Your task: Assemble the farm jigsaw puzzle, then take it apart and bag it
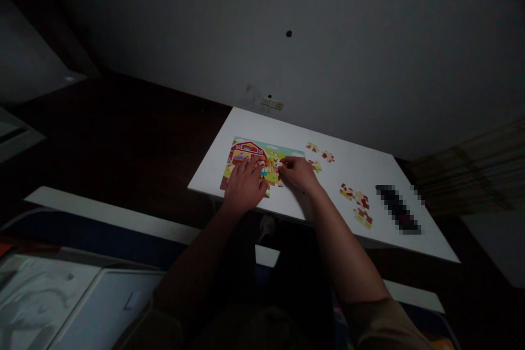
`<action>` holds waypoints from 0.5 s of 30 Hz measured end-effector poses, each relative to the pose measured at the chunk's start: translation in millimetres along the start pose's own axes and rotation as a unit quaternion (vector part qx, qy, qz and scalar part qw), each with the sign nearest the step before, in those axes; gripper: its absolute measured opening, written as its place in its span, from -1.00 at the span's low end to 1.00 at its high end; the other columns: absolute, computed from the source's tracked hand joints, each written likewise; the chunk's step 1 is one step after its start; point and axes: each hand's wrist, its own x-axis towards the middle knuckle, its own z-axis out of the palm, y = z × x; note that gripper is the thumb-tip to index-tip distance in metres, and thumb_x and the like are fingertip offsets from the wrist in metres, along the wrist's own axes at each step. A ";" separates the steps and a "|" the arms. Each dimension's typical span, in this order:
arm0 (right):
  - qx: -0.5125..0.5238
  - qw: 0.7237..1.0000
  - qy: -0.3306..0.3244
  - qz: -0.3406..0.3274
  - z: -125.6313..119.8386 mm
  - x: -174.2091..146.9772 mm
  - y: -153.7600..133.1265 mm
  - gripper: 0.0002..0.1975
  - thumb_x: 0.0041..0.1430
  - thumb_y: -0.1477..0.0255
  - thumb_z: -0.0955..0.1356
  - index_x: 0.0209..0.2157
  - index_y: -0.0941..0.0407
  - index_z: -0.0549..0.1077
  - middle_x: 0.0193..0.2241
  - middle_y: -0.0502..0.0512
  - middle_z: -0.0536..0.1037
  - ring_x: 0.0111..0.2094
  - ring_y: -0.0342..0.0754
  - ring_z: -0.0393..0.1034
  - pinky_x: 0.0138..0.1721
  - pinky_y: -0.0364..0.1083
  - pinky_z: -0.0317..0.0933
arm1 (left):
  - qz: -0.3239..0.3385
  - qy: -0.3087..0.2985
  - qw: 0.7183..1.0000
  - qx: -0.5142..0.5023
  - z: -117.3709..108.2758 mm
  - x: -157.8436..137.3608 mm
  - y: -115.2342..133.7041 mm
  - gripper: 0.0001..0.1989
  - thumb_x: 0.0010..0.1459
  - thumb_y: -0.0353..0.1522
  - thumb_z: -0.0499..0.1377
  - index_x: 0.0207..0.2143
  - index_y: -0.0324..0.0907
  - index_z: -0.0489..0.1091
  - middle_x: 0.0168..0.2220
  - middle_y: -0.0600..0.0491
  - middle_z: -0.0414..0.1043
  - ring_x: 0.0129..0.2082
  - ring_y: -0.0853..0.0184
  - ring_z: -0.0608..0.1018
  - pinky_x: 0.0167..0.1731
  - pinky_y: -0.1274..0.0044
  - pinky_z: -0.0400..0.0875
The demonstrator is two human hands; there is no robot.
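Observation:
A partly assembled jigsaw puzzle (249, 147) with a red barn, green grass and pale sky lies on the left half of the white table. My left hand (245, 188) rests flat over its lower middle, fingers spread, covering part of the picture. At the puzzle's right side, my right hand (300, 173) has thumb and forefinger pinched on a small puzzle piece (279, 167), largely hidden by the fingers. Just beyond that hand is a loose yellow-green piece (315, 165), partly covered.
Two loose pieces (328, 156) lie toward the back of the white table (262, 120). A cluster of brown-and-white pieces (362, 200) is right of my forearm. Farther right is a dark, pixelated object (397, 210). A wall socket (272, 103) sits behind the table.

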 end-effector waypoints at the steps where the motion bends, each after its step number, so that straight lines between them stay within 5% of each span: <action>1: -0.010 1.000 -0.003 -0.006 -0.3 -0.4 -0.8 -0.72 0.04 0.37 0.37 -0.19 0.12 0.57 -0.37 0.16 0.60 -0.37 0.04 0.46 -0.32 -0.07 0.24 | -0.001 -0.002 1.000 0.000 -0.4 0.2 0.5 -0.52 0.21 -0.26 0.01 0.19 -0.10 0.20 0.26 -0.01 0.14 0.23 0.10 0.19 0.23 0.23 0.00; 15: -0.069 0.996 0.020 -0.057 7.4 -18.3 -10.1 -0.68 0.19 0.30 0.29 -0.11 0.14 0.55 -0.17 0.25 0.56 -0.12 0.08 0.39 -0.06 -0.04 0.18 | 0.003 -0.011 1.000 0.014 -1.9 2.1 4.0 -0.51 0.22 -0.25 0.00 0.20 -0.09 0.18 0.24 -0.01 0.16 0.25 0.10 0.15 0.23 0.23 0.00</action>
